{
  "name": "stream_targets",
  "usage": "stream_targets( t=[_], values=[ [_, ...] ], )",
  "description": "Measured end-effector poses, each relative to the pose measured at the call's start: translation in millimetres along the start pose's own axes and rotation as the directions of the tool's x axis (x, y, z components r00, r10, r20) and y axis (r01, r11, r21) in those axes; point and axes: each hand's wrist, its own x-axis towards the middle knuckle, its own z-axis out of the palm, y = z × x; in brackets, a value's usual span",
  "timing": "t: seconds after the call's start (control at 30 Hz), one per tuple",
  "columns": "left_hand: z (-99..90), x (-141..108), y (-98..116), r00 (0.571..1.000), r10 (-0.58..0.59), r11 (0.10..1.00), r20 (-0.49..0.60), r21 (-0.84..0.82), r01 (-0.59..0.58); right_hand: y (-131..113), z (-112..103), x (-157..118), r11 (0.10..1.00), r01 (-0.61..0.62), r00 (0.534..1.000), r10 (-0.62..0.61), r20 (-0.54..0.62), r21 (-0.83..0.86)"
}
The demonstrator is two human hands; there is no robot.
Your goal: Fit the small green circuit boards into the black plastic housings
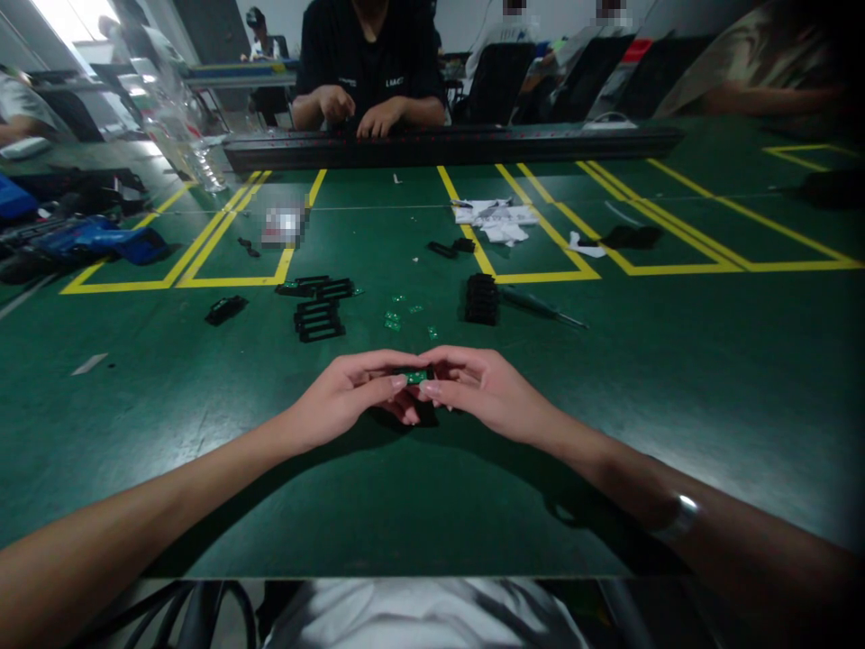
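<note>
Between my fingertips, just above the table, is a small green circuit board; whether a black frame lies behind it is hidden. My left hand pinches its left end with the thumb in front. At the right end, my right hand grips it the same way, and the two index fingertips meet over the top. Beyond my hands lie several loose green circuit boards. Black rectangular frames are grouped to their left, and a stack of black parts stands to their right.
A screwdriver lies beside the black stack. Crumpled white paper rests farther back. A long black bar crosses the table before a seated person. Clear plastic bottles and blue tools are at the left.
</note>
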Motion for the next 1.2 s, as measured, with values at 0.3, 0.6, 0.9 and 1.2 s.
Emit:
stream_targets(
  t=[0.3, 0.6, 0.9, 1.2],
  values=[
    [0.7, -0.6, 3.4, 1.000, -0.013, 0.999, 0.022, 0.034, 0.012, 0.6, -4.3, 1.6, 0.996, -0.010, 0.997, 0.004, 0.076, 0.085],
    [0.8, -0.5, 4.6, 0.999, -0.042, 0.999, 0.010, 0.026, 0.042, -3.0, -3.2, 1.3, 0.996, -0.013, 0.995, 0.005, 0.095, 0.087],
    [0.1, -0.3, 4.3, 0.999, -0.022, 0.999, 0.022, 0.028, 0.022, -2.6, -1.8, 0.3, 0.998, -0.023, 0.998, 0.020, 0.052, 0.053],
    [4.0, -2.1, 3.1, 1.000, 0.002, 0.996, 0.013, 0.088, -0.003, 2.7, -1.8, 3.9, 0.997, 0.024, 0.999, -0.022, -0.031, 0.068]
  ],
)
